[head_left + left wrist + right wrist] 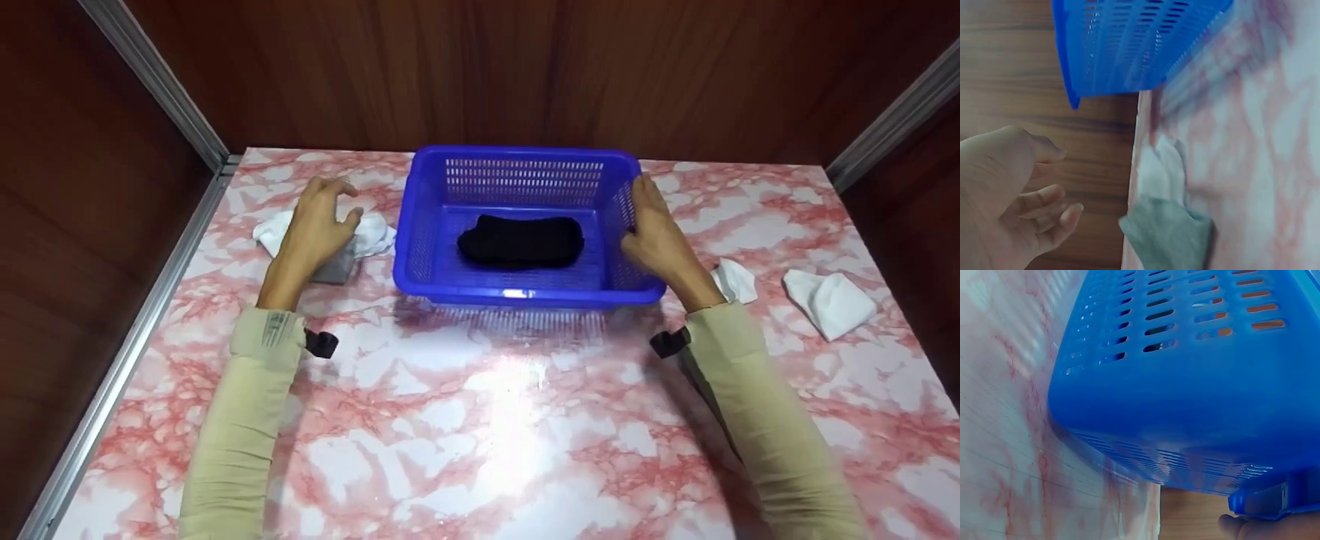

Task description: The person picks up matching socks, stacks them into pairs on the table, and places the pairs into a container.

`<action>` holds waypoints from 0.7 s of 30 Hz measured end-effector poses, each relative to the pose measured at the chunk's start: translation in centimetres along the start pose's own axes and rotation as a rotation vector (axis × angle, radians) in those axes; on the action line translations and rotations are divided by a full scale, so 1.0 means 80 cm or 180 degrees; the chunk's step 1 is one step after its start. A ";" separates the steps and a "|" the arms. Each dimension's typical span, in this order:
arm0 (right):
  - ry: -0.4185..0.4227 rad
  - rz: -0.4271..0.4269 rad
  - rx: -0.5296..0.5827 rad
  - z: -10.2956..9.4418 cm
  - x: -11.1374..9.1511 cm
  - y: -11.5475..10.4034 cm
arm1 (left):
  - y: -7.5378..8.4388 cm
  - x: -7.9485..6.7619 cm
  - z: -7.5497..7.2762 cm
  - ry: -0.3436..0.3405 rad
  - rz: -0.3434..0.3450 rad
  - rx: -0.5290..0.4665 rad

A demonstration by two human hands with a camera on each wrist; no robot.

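A blue plastic basket (529, 295) with slotted walls stands toward the back of the table. Inside it lies a flat black cloth bundle (521, 241), shaped like a folded sock. My right hand (660, 236) grips the basket's right rim; in the right wrist view its fingers (1269, 527) are at the rim's underside. To the left of the basket, my left hand (319, 225) is held in the air with loosely bent fingers and nothing in them. Below that hand are a white cloth piece (373, 235) and a grey one (335, 268), partly hidden by it.
Two white crumpled cloth pieces lie at the right, one (737, 280) beside my right wrist and another (830, 300) farther out. The marbled red-and-white table (450, 420) meets a dark wood panel (487, 75) at the back, with more panels at both sides.
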State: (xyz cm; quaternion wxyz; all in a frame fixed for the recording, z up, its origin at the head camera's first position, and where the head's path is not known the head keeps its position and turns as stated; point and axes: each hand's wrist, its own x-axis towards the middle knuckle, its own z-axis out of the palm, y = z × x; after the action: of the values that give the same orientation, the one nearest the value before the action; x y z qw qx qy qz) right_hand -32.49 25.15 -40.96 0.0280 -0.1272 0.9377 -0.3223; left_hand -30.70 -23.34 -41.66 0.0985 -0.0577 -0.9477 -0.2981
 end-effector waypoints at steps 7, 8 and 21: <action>0.0051 -0.0047 -0.0134 -0.001 0.001 0.001 | -0.026 -0.024 0.004 -0.0092 -0.0287 0.0018; 0.0068 -0.0063 -0.0146 -0.001 0.001 0.001 | -0.029 -0.028 0.005 -0.0126 -0.0327 0.0021; 0.0170 -0.0064 -0.0174 0.001 0.000 0.002 | -0.055 -0.053 0.010 -0.0516 -0.0605 0.0131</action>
State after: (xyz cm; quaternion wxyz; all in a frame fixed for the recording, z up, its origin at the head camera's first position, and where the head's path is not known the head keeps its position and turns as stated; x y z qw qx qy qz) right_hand -32.54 25.21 -41.12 -0.0038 -0.1287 0.9452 -0.3001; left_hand -27.42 -26.71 -45.69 -0.0060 0.0105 -0.9596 -0.2810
